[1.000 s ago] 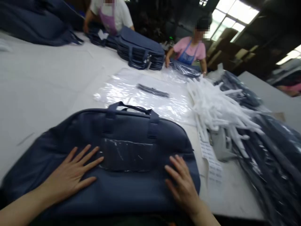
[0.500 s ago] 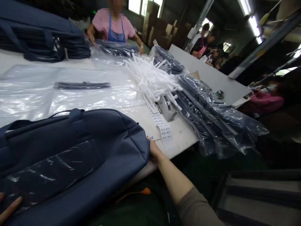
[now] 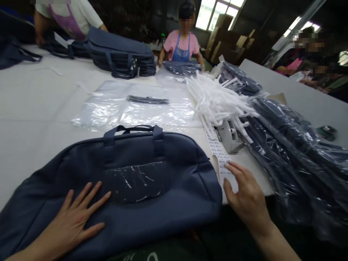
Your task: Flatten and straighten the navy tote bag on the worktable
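Note:
A navy blue bag [image 3: 152, 181] with two short handles lies flat on the white table [image 3: 35, 116] in front of me, a clear plastic patch on its front. My left hand [image 3: 73, 221] rests flat on the bag's near left part, fingers spread. My right hand [image 3: 247, 195] is just off the bag's right end, fingers apart, with the fingertips on a strip of white barcode labels [image 3: 221, 159] that runs back to a grey label dispenser [image 3: 231, 139].
Clear plastic bags [image 3: 136, 105] with a dark strap on top lie beyond the bag. A heap of white plastic pieces [image 3: 217, 101] and bagged navy goods [image 3: 293, 145] fill the right side. Stacked navy bags [image 3: 119, 54] and two people stand at the far edge.
The camera swung right and came back. My right hand left the bag's top, passed its right edge and now touches the label strip. My left hand stays on the bag.

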Demonstrator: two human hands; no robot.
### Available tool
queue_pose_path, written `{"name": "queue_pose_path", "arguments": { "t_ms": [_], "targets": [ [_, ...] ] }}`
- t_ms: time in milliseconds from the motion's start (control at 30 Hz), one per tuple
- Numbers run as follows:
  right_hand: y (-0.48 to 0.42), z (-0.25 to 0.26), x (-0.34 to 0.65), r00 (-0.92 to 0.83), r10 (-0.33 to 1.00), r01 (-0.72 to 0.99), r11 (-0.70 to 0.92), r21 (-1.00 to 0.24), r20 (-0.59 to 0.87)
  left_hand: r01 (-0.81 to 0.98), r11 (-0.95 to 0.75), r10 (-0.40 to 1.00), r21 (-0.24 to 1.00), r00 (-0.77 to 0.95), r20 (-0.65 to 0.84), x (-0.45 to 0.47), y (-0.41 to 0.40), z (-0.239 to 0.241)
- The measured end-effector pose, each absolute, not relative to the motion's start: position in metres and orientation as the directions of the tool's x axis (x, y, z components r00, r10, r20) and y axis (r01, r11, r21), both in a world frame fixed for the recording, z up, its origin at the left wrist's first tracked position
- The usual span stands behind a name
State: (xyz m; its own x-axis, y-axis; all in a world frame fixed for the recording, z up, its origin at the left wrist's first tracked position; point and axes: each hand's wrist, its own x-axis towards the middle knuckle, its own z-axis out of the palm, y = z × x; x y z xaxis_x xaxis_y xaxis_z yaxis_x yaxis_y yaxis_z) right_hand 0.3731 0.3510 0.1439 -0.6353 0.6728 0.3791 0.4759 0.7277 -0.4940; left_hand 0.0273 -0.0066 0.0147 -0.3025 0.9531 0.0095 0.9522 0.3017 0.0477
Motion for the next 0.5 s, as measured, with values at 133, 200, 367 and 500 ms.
{"name": "queue_pose_path", "arguments": {
  "t_ms": [133,200,367,500],
  "targets": [
    [0.317,0.127,0.327,-0.987,-0.157,-0.161,0.931,-0.327,0.039,0.969,0.243,0.969,0.048,-0.24,-0.054,0.024,-0.017,0.027],
    [0.312,0.091,0.318,-0.954,-0.278,-0.221,0.904,-0.366,-0.11,0.99,0.122,0.991,0.067,-0.118,-0.058,0.022,-0.03,0.027],
    [0.326,0.031,0.336,-0.934,-0.356,-0.339,0.904,-0.262,-0.019,0.988,0.149,0.987,0.038,-0.151,0.057,0.03,-0.051,0.009],
    [0.328,0.03,0.34,-0.9,-0.424,-0.433,0.898,-0.082,0.102,0.982,0.189,0.976,0.008,-0.189,0.111,0.047,-0.053,0.002]
  ]
}}
